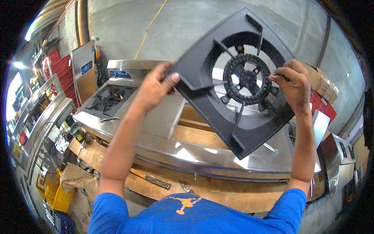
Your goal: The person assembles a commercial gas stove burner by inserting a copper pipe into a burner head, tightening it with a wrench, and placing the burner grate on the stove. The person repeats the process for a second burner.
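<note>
A black burner plate [251, 123], matt and smooth-faced, was found raised above a brushed stainless-steel stove [156, 117]. Its outline was roughly square, with narrow straight prongs around a round opening. Within the opening sat a dark ring burner [248, 79], coarsely studded in texture. The plate's left corner was clasped by the left hand [157, 84], thumb laid on the face; its bulk therefore lay to the right of that grip. A dark bar-like piece at the ring's right was pinched narrowly by the right hand [293, 84]; prong or separate tool could not be told. The plate was held tilted, one corner pointing up, its longest diagonal nearly upright.
</note>
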Motion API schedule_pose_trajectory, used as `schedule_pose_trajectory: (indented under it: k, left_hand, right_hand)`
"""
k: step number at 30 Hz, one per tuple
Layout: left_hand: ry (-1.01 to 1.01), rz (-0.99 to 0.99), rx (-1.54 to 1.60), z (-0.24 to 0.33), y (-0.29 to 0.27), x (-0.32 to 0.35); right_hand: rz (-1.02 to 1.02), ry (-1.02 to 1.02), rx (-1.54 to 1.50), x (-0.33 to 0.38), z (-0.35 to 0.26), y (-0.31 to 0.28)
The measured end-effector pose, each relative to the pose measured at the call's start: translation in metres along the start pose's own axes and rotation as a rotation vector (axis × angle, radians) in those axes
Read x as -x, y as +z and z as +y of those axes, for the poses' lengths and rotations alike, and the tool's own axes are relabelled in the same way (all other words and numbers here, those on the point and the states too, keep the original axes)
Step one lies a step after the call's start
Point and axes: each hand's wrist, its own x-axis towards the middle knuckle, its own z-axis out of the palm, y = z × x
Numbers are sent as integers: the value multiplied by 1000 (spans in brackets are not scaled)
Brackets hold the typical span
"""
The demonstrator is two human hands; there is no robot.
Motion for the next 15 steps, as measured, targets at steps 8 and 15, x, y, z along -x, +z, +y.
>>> schedule_pose_trajectory:
  k: [8, 15]
  left_hand:
    - [-236, -251, -202, -134, 22, 32]
    - [-130, -223, -611, -166, 8, 43]
  right_hand:
    - [-520, -156, 82, -20, 8, 59]
    - [-825, -33, -83, -15, 19, 141]
